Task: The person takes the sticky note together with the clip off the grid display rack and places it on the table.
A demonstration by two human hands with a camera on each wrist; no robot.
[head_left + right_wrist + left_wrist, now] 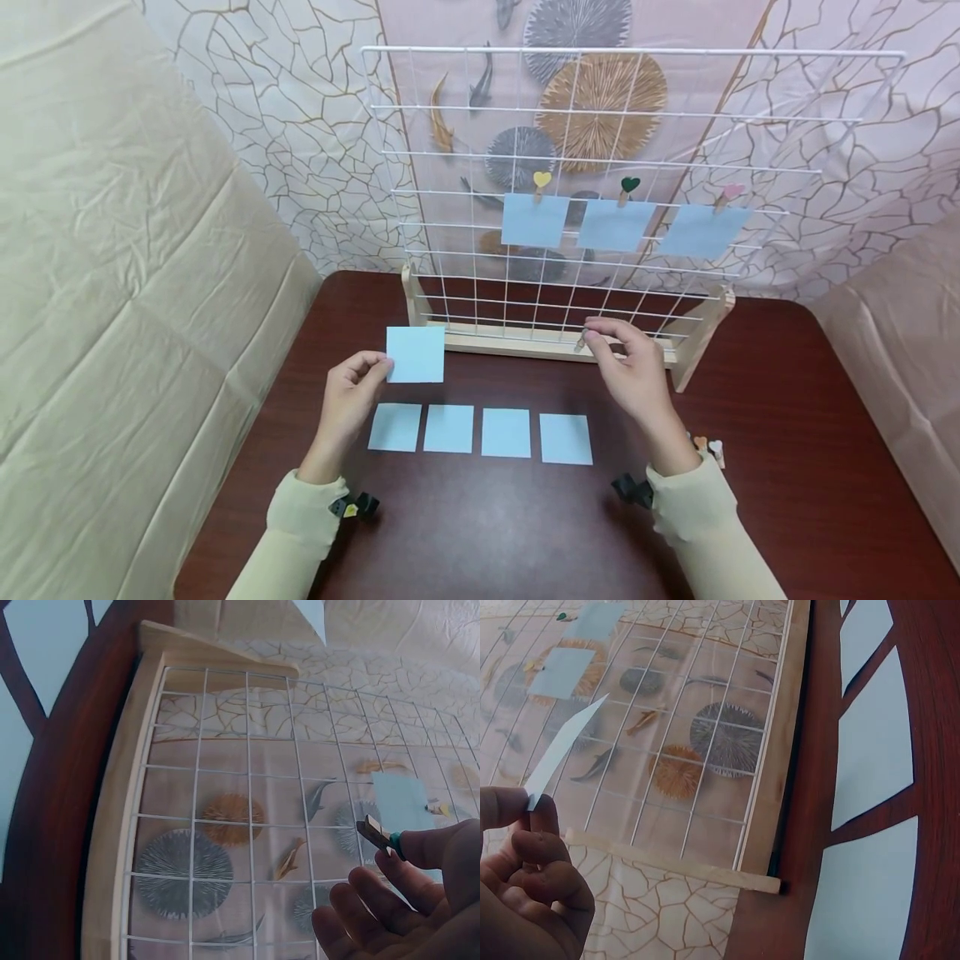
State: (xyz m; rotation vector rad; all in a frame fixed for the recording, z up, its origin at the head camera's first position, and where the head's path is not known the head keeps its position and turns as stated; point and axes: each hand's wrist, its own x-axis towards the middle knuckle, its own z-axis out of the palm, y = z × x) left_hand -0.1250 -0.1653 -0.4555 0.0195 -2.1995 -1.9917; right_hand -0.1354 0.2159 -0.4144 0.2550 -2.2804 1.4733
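Note:
My left hand (351, 392) pinches a light blue square of paper (416, 354) by its left edge, between thumb and index finger, above the table. In the left wrist view this paper (564, 750) appears almost edge-on and slightly bent. Before the lower part of the white wire grid (630, 52), my right hand (633, 371) holds a small wooden clothespin (376, 834) between thumb and fingertips. A teal piece shows on the clothespin at the thumb. Three blue sheets (534, 221) hang in a row on the grid, under clothespins with yellow, green and pink hearts (630, 184).
Several more blue squares (448, 429) lie in a row on the dark red-brown table (480, 517). The grid stands in a wooden base (510, 343) with side feet. Beside my right wrist lie more heart clothespins (716, 450). A patterned cloth (262, 100) hangs behind.

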